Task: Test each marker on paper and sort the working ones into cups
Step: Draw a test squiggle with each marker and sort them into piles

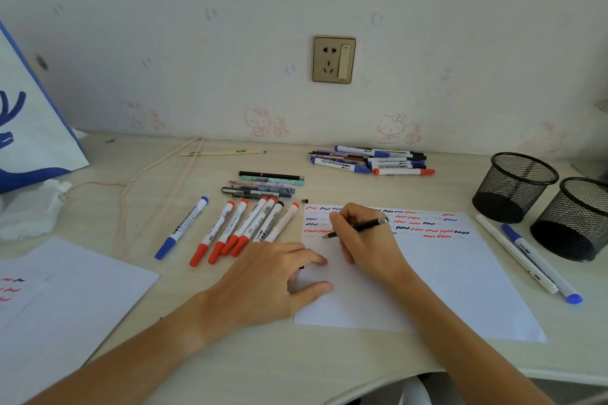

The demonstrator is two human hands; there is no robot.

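black pen [365,226] in right hand [362,237] touches paper [444,279].

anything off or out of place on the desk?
Both mesh cups look empty, with two markers lying on the desk beside them. A tiny dark cap-like piece sits loose near the paper's top-left corner. Nothing spilled.

I see a thin black pen [365,226] tip-down on the scribbled paper [444,276], centre frame. Red/blue markers [237,230] fanned left of it, another pile [371,161] upper centre, two empty mesh cups [523,186] right.
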